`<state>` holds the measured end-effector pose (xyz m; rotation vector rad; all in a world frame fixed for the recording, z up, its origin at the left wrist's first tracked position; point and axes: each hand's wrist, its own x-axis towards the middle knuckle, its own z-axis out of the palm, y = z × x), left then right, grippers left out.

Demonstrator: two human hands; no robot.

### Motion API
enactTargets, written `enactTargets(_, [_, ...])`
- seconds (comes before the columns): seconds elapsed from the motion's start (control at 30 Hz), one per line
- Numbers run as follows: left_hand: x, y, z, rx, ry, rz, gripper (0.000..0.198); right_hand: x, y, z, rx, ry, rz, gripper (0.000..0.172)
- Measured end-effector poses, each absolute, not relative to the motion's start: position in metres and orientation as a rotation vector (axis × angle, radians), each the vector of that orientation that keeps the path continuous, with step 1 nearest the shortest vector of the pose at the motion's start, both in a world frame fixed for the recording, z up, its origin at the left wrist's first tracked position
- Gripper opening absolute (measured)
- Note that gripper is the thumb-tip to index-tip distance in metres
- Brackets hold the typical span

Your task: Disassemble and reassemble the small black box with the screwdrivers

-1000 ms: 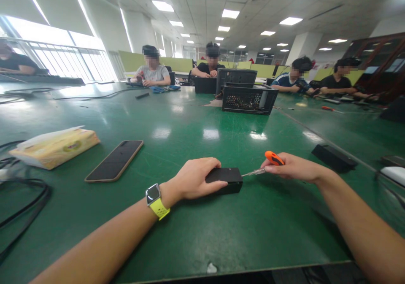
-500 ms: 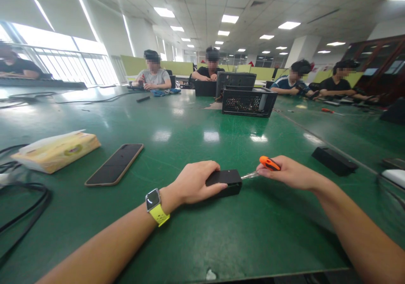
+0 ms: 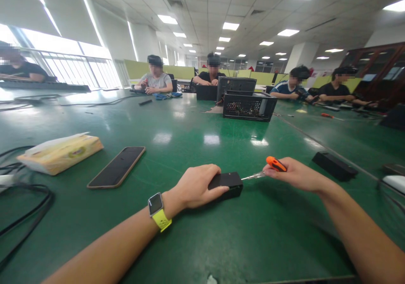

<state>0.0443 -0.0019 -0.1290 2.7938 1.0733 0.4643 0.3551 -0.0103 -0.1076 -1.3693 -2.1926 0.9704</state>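
My left hand (image 3: 200, 185) wraps round a black oblong box (image 3: 232, 185) lying on the green table (image 3: 196, 242), thumb on the near side and fingers over the far side. To the right, my right hand (image 3: 292, 173) grips a screwdriver (image 3: 276, 164) with an orange and black handle. Its thin metal shaft points left, and the tip is at the box's right end; whether it is inside the end cannot be made out. A yellow-strapped watch (image 3: 160, 211) is on my left wrist.
A phone (image 3: 117, 167) and a tissue pack (image 3: 61, 152) lie at left, beside black cables (image 3: 30, 220). Another black box (image 3: 334, 166) sits at right. Computer cases (image 3: 248, 106) stand farther back; several people sit around the table.
My right hand and the screwdriver have shifted slightly right, showing more shaft between handle and box. The whole view has moved a little; my left hand keeps its hold.
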Motion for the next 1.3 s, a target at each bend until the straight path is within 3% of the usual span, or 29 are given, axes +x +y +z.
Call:
enactTargets(0.5, [0.043, -0.002, -0.130, 2.773, 1.110, 0.487, 0.049, 0.333, -0.007, -0.127, -1.333, -2.137, 1.003, 0.038])
enactTargets(0.97, [0.047, -0.001, -0.133, 2.702, 1.153, 0.496, 0.045, 0.328, -0.006, -0.139, -1.434, -2.056, 1.399, 0.049])
enactTargets(1.17, [0.052, -0.003, -0.133, 2.652, 1.171, 0.547, 0.031, 0.332, -0.010, -0.129, -1.423, -2.170, 1.080, 0.046])
enactTargets(1.3, [0.056, -0.003, -0.133, 2.613, 1.187, 0.558, 0.029, 0.344, -0.011, -0.119, -1.418, -2.288, 1.084, 0.049])
